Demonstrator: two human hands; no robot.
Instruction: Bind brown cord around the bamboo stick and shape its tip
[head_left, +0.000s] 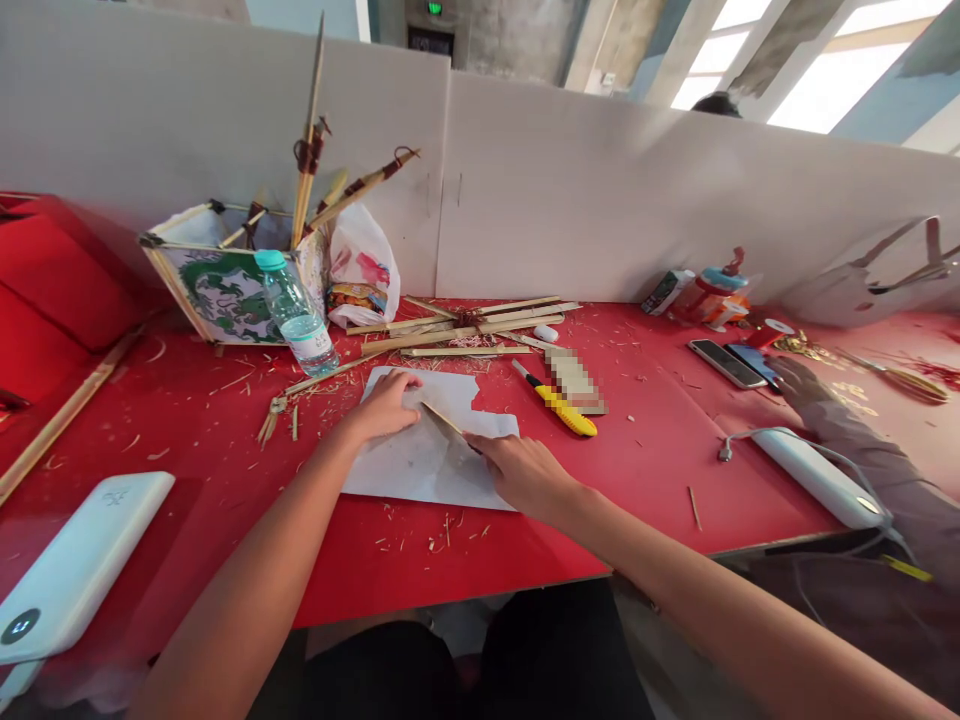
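Note:
A white sheet of paper (pixel 420 465) with a torn or cut upper right edge lies on the red table (pixel 360 570). My left hand (pixel 388 405) rests on the paper's upper left part, fingers curled; whether something small is between them is hidden. My right hand (pixel 525 470) is closed around the handle end of a thin pointed tool (pixel 444 416), whose tip points up and left toward my left hand over the paper. Beyond the paper, to the right, lies a yellow utility knife (pixel 566 408) beside a flat, partly pixelated piece (pixel 576 378).
Bamboo strips (pixel 480 325) and shavings lie behind the paper. A water bottle (pixel 306 325) stands at the left by a framed box (pixel 225 290). Power banks (pixel 90 560) lie at both sides. Another person's hand (pixel 799 385) rests near phones (pixel 726 363) at the right.

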